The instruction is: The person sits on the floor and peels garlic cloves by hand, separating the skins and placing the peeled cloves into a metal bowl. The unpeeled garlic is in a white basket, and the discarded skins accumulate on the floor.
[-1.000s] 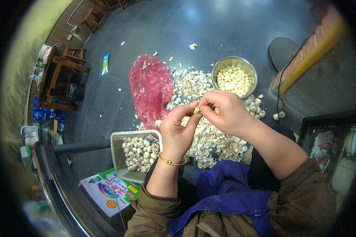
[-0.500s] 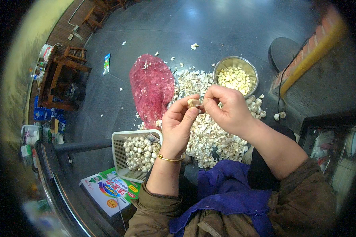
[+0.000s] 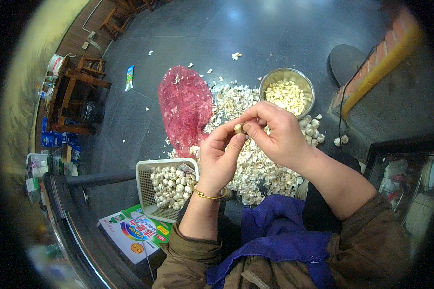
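Observation:
A garlic clove [image 3: 238, 128] is pinched between the fingertips of both hands, above a heap of garlic skins [image 3: 260, 168] on the floor. My left hand [image 3: 220, 154] grips it between thumb and fingers. My right hand [image 3: 279, 133] bends over it from the other side, thumb and forefinger pressed to it. Just past the right hand stands a round metal bowl [image 3: 312, 102] with peeled garlic cloves [image 3: 285, 94] in it. A white plastic basket [image 3: 143, 169] of garlic bulbs [image 3: 170, 189] sits left of my left wrist.
A red mesh sack [image 3: 183, 111] lies left of the skins. More garlic bulbs [image 3: 311, 130] rest by the bowl. A printed cardboard box [image 3: 130, 236] is at lower left. Wooden stools [image 3: 89, 67] stand far left, and a brick edge [image 3: 366, 72] rises at right.
My right hand has closed in on the left, its fingertips now meeting at the clove. A thin bit of skin that showed between the hands is no longer visible.

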`<state>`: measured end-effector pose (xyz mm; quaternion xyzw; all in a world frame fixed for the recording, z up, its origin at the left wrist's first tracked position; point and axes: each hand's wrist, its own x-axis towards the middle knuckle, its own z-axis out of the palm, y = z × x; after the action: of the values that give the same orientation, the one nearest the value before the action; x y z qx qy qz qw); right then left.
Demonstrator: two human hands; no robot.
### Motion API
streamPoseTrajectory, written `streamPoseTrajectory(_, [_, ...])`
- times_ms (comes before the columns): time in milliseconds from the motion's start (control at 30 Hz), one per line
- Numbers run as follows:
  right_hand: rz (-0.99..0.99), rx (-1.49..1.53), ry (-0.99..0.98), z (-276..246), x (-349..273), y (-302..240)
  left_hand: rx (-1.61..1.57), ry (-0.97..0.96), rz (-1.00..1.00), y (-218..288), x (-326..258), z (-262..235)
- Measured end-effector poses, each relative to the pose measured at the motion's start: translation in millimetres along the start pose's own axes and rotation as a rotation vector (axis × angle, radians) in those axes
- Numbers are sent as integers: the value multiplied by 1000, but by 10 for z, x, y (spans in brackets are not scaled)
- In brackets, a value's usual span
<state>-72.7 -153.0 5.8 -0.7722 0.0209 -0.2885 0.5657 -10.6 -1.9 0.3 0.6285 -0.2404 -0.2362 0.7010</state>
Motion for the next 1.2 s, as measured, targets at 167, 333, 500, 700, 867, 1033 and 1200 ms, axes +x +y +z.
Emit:
streamPoseTrajectory(167, [-7,-69,-47,-40,9,19,113,-46,-8,-21,-6,-47])
streamPoseTrajectory(333, [31,-53,-55,-40,-11,41,194,-52,-3,-24,-19,-54])
streamPoseTrajectory(500, [4,46,103,33,1,68,48,11,-19,15,3,-45])
streamPoseTrajectory(700, [106,202,-34,-19,-23,64,-222,-4,-58,90,-15,-62])
streamPoseTrajectory(867, [285,450,-25,-24,10,77,-381,-91,-61,120,-25,-64])
streamPoseTrajectory(1033, [382,564,-45,-36,19,83,-357,-118,-69,120,-27,-65])
streamPoseTrajectory(1200, [437,685,-39,-36,27,85,-331,-71,-84,98,-24,-61])
